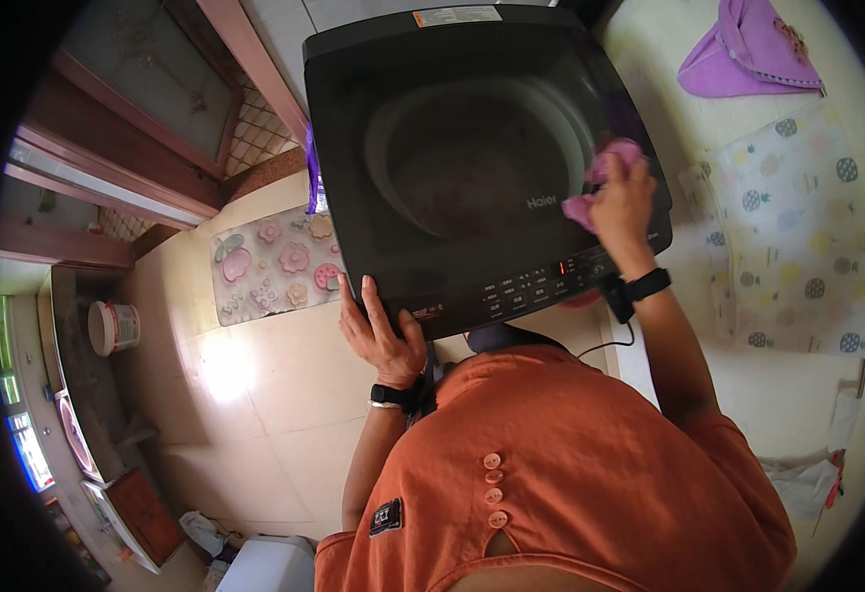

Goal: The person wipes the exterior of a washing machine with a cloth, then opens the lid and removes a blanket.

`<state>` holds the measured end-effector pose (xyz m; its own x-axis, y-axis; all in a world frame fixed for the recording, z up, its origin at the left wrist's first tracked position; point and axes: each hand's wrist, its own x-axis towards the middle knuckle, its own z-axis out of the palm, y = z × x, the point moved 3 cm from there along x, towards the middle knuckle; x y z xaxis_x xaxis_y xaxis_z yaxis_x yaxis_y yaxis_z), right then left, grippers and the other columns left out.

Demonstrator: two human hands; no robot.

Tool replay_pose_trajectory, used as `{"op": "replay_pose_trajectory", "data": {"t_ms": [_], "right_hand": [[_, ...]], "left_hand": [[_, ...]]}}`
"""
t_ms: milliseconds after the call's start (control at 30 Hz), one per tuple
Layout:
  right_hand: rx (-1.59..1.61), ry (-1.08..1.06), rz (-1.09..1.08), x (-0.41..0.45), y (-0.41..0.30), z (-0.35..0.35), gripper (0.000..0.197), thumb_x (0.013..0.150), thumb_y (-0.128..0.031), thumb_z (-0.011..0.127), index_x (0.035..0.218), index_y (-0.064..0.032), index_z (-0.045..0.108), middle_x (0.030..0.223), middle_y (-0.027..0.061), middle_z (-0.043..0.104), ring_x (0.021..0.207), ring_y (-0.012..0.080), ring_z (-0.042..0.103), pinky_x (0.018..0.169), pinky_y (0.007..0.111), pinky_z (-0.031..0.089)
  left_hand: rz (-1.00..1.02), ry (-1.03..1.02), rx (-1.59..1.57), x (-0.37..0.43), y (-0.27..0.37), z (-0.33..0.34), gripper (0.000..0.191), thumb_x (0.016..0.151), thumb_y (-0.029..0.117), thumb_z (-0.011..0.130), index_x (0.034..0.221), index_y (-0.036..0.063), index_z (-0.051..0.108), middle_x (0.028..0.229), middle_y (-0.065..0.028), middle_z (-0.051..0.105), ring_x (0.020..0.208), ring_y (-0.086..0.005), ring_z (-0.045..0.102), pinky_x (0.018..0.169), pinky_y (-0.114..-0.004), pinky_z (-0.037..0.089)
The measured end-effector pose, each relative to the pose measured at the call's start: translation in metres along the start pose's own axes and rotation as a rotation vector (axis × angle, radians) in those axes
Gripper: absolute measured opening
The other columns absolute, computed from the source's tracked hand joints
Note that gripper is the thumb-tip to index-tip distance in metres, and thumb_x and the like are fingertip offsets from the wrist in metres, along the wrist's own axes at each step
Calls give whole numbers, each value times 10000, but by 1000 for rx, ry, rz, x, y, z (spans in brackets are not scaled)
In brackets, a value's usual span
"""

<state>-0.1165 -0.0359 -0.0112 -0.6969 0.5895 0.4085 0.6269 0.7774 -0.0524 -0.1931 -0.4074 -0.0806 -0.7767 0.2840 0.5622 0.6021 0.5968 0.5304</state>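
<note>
A black Haier top-loading washing machine (469, 163) stands before me with its dark see-through lid down. My right hand (622, 203) presses a pink cloth (620, 157) onto the right side of the lid, above the lit control panel (543, 285). Parts of the cloth stick out beyond my fingers and to their left. At the machine's front left corner rests my left hand (382, 329), fingers spread over the edge, with nothing held in it.
A flower-patterned mat (277, 263) lies on the tiled floor to the left, with a white bucket (113, 328) beyond it. On the right wall hang a purple cloth item (747, 55) and a pineapple-print sheet (795, 237). A cable (610, 344) runs near the machine's front.
</note>
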Motion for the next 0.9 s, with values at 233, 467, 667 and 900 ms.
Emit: {"op": "replay_pose_trajectory", "data": {"t_ms": [233,467,667,900], "right_hand": [[422,-20,-770,-61,-181,-31,421,869,-119,630,1288,-75,637,1373,286,477,1012,396,561,835,467,552],[505,-55,-799,-43,-163,-38,311,895,-159,617,1173,-225,738,1386,130,565,952,293,582,804,403,560],[218,20,-391,13,-39,-16,520,819,17,633,1278,-215,704,1409,190,568,1114,410,608,956,469,551],[37,159,-161,24,72,13,620,815,-2,661,1400,-206,632,1431,226,539,1164,448,585,994,518,490]], "left_hand": [[22,3,28,0,-1,1,650,903,163,569,1523,-9,475,1580,-334,400,1260,-513,526,1042,-584,420],[-2,13,23,-1,-2,0,650,900,165,584,1521,0,483,1581,-331,401,1280,-509,519,1056,-583,413],[13,23,18,2,1,-1,644,903,163,582,1518,1,487,1582,-334,402,1270,-508,528,1041,-576,419],[4,9,-6,2,1,0,616,933,142,534,1526,-14,474,1573,-332,420,1320,-507,505,1080,-566,406]]}}
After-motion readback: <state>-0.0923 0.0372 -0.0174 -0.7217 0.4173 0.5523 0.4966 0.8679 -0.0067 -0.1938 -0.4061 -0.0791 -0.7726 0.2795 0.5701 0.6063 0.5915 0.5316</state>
